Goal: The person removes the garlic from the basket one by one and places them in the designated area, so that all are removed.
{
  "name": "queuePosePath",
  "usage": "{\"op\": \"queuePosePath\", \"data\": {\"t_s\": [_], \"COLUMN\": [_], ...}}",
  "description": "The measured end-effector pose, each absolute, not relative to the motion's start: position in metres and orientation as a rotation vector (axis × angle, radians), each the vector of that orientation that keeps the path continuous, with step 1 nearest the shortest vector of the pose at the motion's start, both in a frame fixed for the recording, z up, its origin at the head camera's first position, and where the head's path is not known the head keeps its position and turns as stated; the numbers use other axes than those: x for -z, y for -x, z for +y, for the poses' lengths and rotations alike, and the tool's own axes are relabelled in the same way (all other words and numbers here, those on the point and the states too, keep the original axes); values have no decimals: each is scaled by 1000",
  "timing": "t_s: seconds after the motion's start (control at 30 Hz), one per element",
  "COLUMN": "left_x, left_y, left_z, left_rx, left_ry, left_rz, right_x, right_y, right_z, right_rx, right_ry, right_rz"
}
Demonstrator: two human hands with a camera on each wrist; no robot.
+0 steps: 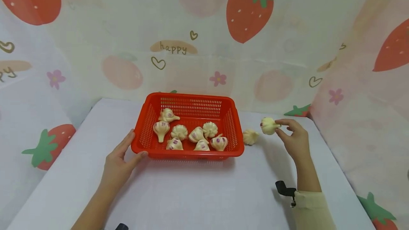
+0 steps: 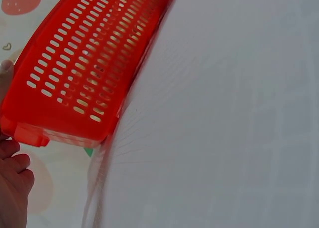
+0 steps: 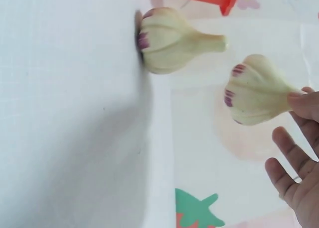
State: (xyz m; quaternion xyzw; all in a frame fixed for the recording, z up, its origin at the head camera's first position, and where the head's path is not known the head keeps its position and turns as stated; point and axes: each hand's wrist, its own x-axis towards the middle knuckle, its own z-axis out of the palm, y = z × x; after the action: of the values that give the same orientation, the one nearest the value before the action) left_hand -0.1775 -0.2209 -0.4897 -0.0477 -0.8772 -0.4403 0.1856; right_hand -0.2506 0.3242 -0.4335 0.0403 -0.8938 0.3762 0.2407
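Observation:
My right hand (image 1: 294,139) pinches a garlic bulb (image 1: 268,126) by its stem, thumb against fingertips, and holds it above the table to the right of the basket. In the right wrist view the other fingers (image 3: 291,148) are spread off the bulb. A second garlic bulb (image 1: 250,137) lies on the table just beside the basket's right side. With thumb and fingers, my left hand (image 1: 116,164) grips the red plastic basket (image 1: 191,154) at its front left corner. Inside the basket lie several garlic bulbs (image 1: 179,132), white with purple patches.
A white cloth covers the table (image 1: 198,194). Behind it and at both sides hangs a curtain (image 1: 198,17) printed with strawberries. The basket stands near the table's back edge. Small black camera mounts (image 1: 285,189) are on the wrists.

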Motion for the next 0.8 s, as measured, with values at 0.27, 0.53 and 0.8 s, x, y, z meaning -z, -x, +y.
{"op": "queuePosePath", "data": {"t_s": [0.27, 0.53, 0.8], "left_x": [489, 490, 490], "left_y": [177, 176, 178], "left_z": [-223, -225, -222], "left_rx": [1263, 1253, 1268], "left_ry": [114, 103, 132], "left_rz": [-2479, -2488, -2474], "right_x": [449, 464, 471], "right_y": [259, 264, 262], "right_z": [332, 337, 342], "right_rx": [-1014, -1023, -1031], "right_ry": [-67, -44, -36], "right_rz": [-2532, -2590, -2617]}}
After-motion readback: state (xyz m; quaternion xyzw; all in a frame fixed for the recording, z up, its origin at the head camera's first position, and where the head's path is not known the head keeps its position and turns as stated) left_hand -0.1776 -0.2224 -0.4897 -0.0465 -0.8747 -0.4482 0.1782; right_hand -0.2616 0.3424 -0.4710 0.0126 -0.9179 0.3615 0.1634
